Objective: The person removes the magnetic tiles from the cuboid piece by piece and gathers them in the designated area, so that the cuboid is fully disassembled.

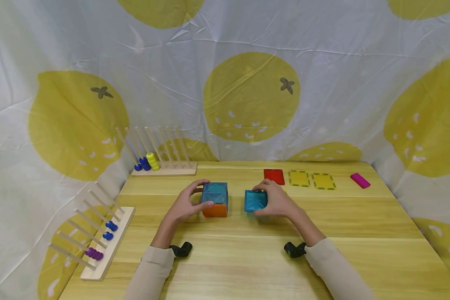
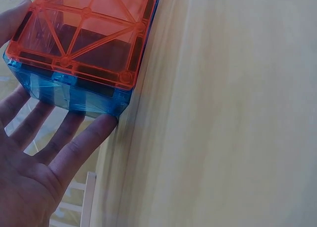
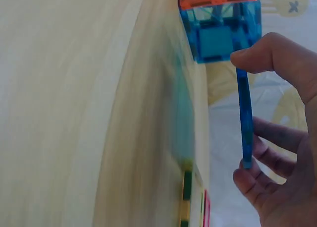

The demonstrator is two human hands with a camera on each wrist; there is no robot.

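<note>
A magnetic-tile cube with a translucent blue top and an orange front stands mid-table. My left hand holds it from the left, thumb on the front and fingers around the far side. In the left wrist view, the orange tile shows crossed ribs beside blue tiles, the fingers reaching along a blue side. My right hand pinches a single blue magnetic tile by its edges, to the right of the cube and apart from it. Edge-on in the right wrist view, that tile sits between thumb and fingers.
Behind my right hand lie a red tile, yellow tiles and a magenta block. A peg rack with beads stands at the back left, another rack at the left edge. A lemon-patterned cloth hangs behind.
</note>
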